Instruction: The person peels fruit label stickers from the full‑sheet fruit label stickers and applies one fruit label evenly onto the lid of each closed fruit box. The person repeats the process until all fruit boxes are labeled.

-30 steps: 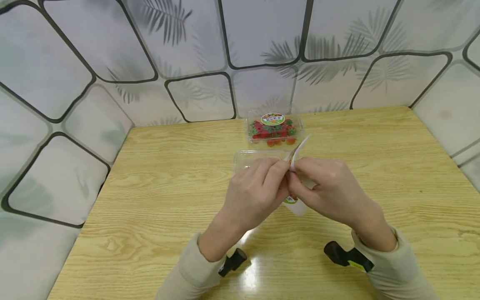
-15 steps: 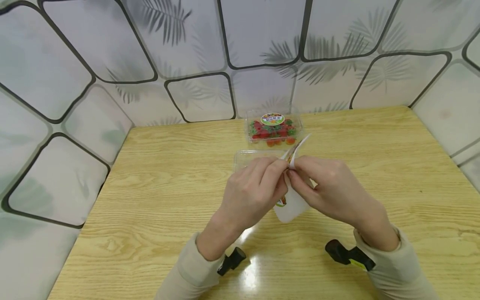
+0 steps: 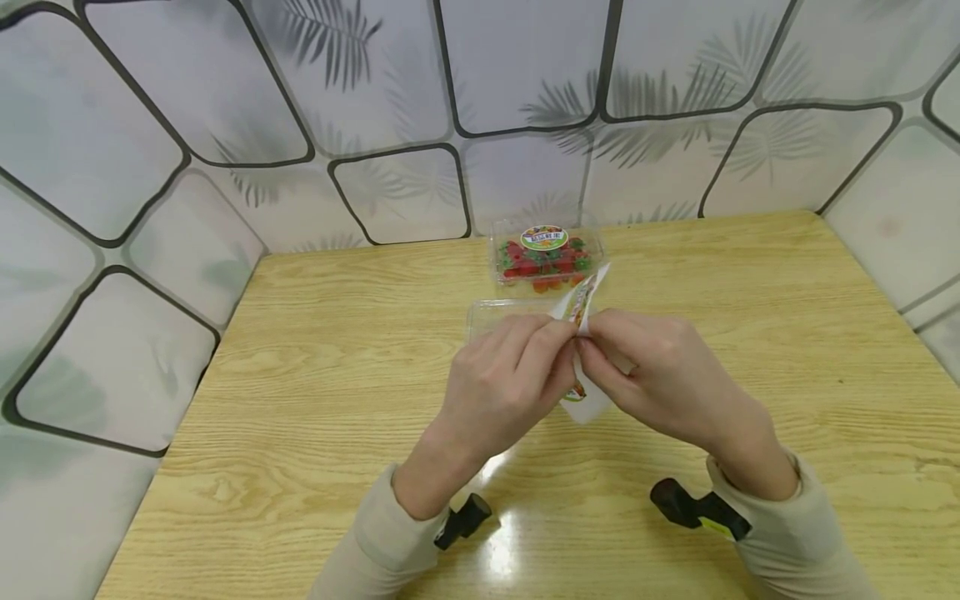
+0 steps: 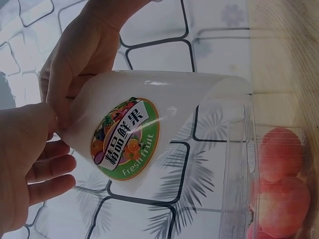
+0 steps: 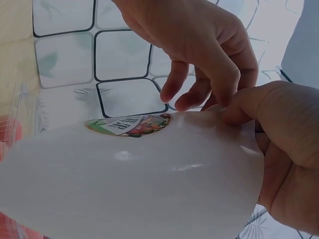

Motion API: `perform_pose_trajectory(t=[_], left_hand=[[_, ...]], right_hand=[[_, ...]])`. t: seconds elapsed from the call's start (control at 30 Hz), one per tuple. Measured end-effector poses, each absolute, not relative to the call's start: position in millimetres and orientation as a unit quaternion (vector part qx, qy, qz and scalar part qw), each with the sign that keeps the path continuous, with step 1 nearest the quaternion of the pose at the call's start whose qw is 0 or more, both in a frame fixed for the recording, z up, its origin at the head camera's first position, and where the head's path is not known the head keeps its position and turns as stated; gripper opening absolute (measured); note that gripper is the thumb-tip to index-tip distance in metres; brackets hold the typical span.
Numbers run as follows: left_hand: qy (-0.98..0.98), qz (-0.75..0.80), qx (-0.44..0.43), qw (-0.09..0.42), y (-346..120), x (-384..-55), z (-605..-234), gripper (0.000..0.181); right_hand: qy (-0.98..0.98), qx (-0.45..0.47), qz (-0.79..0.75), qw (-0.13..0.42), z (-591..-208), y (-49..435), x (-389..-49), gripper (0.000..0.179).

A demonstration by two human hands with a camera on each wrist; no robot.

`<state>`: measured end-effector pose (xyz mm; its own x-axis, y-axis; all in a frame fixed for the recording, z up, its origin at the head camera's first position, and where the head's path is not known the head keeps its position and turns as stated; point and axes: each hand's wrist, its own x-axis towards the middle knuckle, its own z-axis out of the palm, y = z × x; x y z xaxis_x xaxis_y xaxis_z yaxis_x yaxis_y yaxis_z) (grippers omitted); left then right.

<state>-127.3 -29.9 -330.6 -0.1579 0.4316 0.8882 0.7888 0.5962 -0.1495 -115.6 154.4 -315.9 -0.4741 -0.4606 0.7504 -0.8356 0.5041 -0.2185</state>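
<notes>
A white, glossy sticker sheet (image 4: 174,94) bends between my hands. It carries an oval "Fresh fruit" label (image 4: 127,139) in green with printed fruit. My left hand (image 3: 510,367) pinches the sheet's edge between thumb and forefinger, its other fingers loose in the left wrist view. Close against it, my right hand (image 3: 667,375) pinches the same edge with thumb and forefinger. Whether the label's edge is lifted there cannot be seen. Below and behind the hands stands a clear plastic box (image 3: 495,310), mostly hidden; round pinkish-red fruit (image 4: 281,199) shows inside it.
Behind stands another clear box (image 3: 498,250) with strawberries (image 3: 551,265) and an oval label (image 3: 544,238) on its lid. Both boxes rest on a wood-grain table (image 3: 300,375). A patterned wall (image 3: 525,75) rises at the table's back edge.
The sticker sheet has turned and flexed between the fingers, so its upper label now faces more toward the head camera. Both hands stay nearly in place, still pinching it.
</notes>
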Motion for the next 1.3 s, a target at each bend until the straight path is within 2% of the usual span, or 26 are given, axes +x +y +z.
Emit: perform_pose_trajectory(t=[0.13, 0.33, 0.77, 1.3], left_hand=[[-0.736, -0.190, -0.414, 0.501, -30.1, -127.1, -330.1, 0.007], [-0.733, -0.188, -0.415, 0.505, -30.8, -128.4, -330.7, 0.005], [-0.738, -0.184, -0.405, 0.507, -31.3, -130.8, -330.8, 0.004], [-0.736, -0.208, -0.401, 0.504, -34.5, -131.2, -328.4, 0.007]], right_hand=[[-0.803, 0.406, 0.298, 0.318, -315.5, 154.6, -115.6, 0.030], [-0.800, 0.408, 0.308, 0.315, -315.2, 155.4, -116.6, 0.016], [-0.797, 0.409, 0.325, 0.302, -315.9, 159.9, -121.0, 0.010], [-0.810, 0.389, 0.330, 0.290, -314.0, 163.5, -122.1, 0.016]])
